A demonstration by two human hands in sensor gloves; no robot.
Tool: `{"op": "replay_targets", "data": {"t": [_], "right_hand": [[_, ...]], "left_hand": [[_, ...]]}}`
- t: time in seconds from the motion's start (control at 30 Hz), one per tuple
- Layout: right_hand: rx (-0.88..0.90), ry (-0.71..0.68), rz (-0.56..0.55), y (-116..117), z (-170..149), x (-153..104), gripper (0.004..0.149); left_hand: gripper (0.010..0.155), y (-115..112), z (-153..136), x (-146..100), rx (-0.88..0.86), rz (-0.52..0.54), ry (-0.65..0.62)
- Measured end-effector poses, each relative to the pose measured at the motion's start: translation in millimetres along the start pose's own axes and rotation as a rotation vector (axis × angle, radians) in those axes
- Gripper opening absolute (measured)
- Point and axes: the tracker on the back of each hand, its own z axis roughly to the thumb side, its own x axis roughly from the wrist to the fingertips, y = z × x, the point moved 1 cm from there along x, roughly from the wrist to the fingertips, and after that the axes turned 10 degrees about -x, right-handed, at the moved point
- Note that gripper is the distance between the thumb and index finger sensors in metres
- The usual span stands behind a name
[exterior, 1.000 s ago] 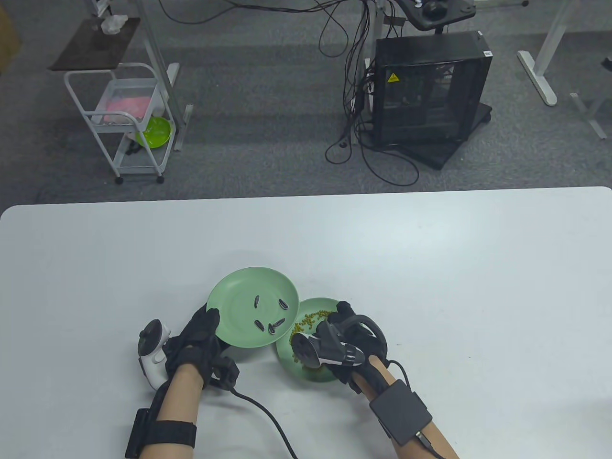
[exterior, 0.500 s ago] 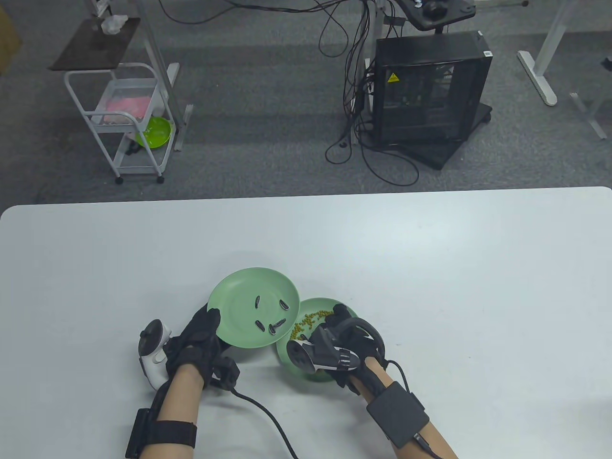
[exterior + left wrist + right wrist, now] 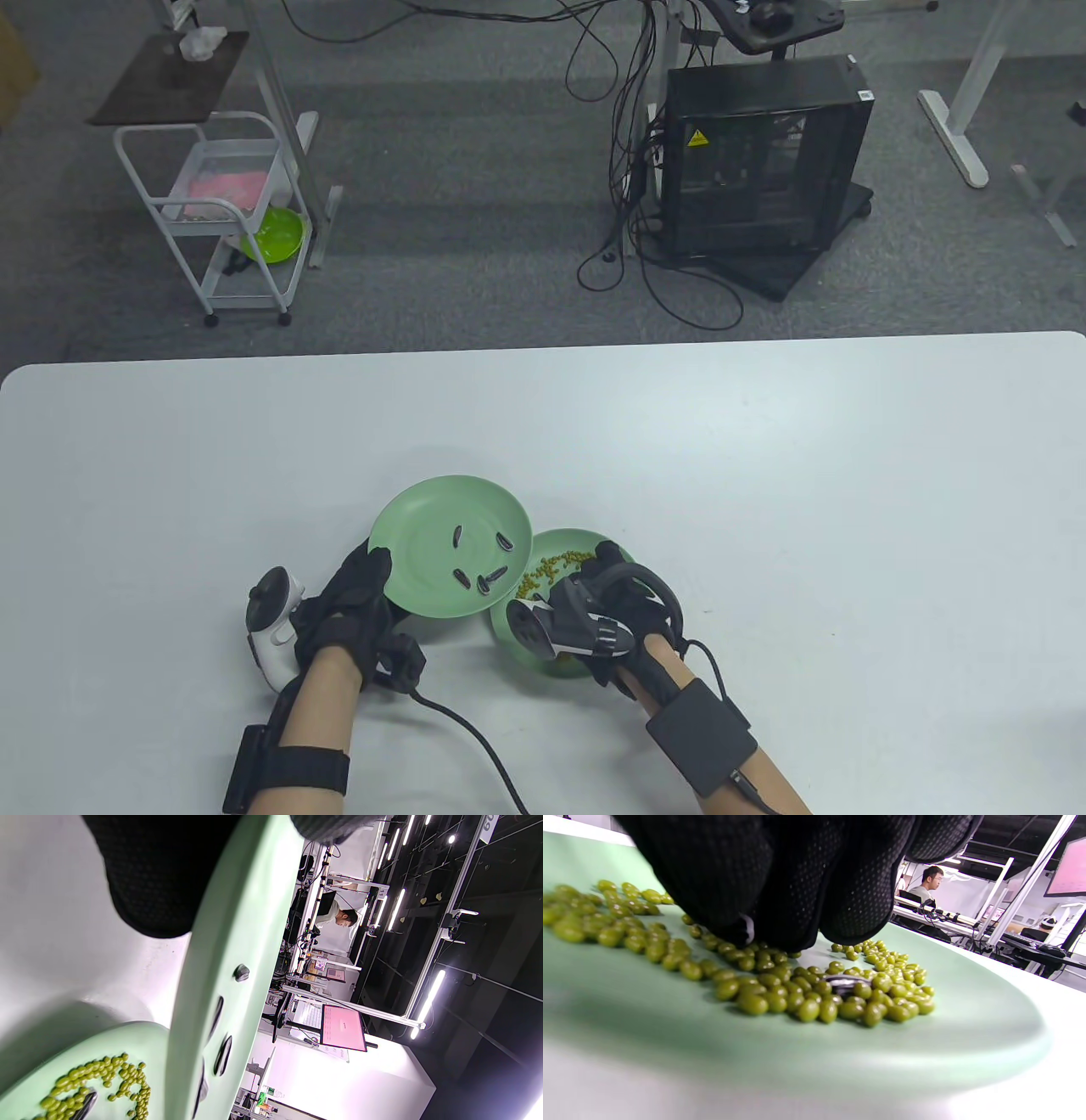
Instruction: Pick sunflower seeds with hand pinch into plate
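Observation:
My left hand (image 3: 372, 576) grips the near-left rim of a pale green plate (image 3: 424, 518) and holds it tilted; several striped sunflower seeds (image 3: 488, 581) lie on it. In the left wrist view the plate (image 3: 237, 921) shows edge-on, with my gloved fingers (image 3: 157, 878) under it. My right hand (image 3: 585, 586) reaches down into a second green plate (image 3: 585, 537) of green beans (image 3: 547, 573). In the right wrist view its fingertips (image 3: 742, 929) pinch together among the beans (image 3: 780, 993) on a small pale-edged piece that looks like a seed. Another seed (image 3: 845, 983) lies among the beans.
The two plates overlap near the table's front middle, the held one above the bean plate's left rim. A black cable (image 3: 475, 747) runs from my left wrist to the front edge. The white table (image 3: 764, 475) stretches around them.
My right hand has shifted slightly left and lower into the bean plate. My left hand and its plate have stayed still.

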Motion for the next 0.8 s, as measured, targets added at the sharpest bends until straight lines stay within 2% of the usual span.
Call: {"op": "replay_targets", "data": {"t": [0.33,0.8], "right_hand": [[-0.017,-0.010,-0.005,-0.5,2.8,0.3,0.038],[0.076,0.002,-0.046,-5.7,-6.9,-1.7,0.038]], "left_hand": [[0.067,0.0,-0.1,0.2,0.002,-0.002,0.000],[0.067,0.0,0.0,0.4,-0.002,-0.003,-0.001]]}}
